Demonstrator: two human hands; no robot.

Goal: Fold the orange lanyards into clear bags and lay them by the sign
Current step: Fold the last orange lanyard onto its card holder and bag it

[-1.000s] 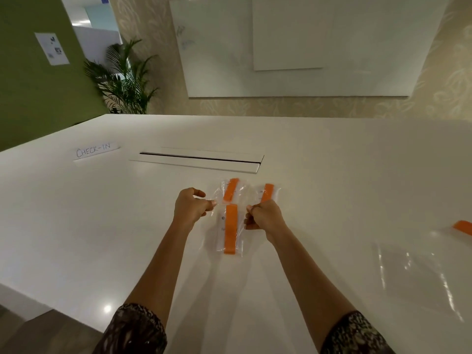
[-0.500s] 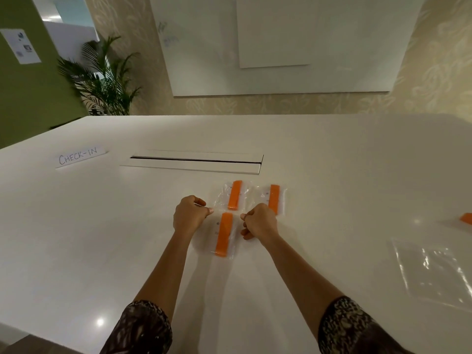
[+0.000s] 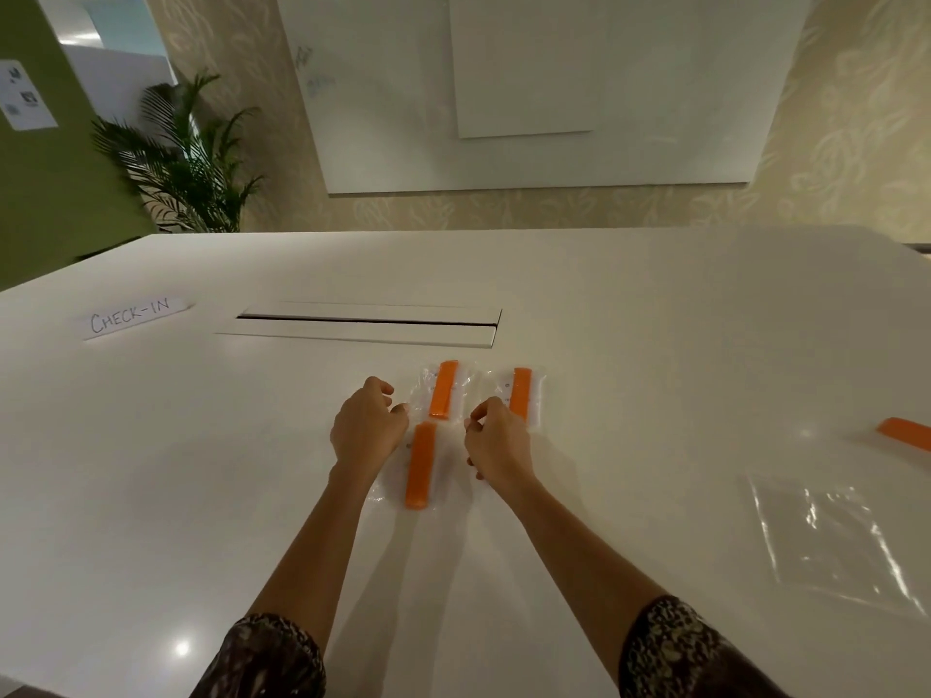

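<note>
Hands: left hand and right hand sit either side of the nearest bagged lanyard, which lies flat on the desk.
Left grip: thumb and forefinger pressed together on the bag's clear upper edge, on its left side.
Right grip: fingers curled in at the bag's upper right edge; whether they pinch the plastic I cannot tell.
Finished bags: two more bagged lanyards lie just beyond the fingertips, side by side, the right one partly hidden by the right hand.
Sign: "CHECK-IN" sign lies far off to the left of the left hand and well apart from all three bags.
Supplies: empty clear bag and a loose orange lanyard lie well to the right of the right hand.
Stage, judged: third bag being set down or smoothed; more left to pack.
Risk, slip: thin slick plastic could slide as the fingers let go, skewing the row.
Risk, unfold: the folded strap could spring open if the bag mouth is left loose.
Risk, placement: the bags look grouped far from the sign, so the task may be left unmet.
</note>
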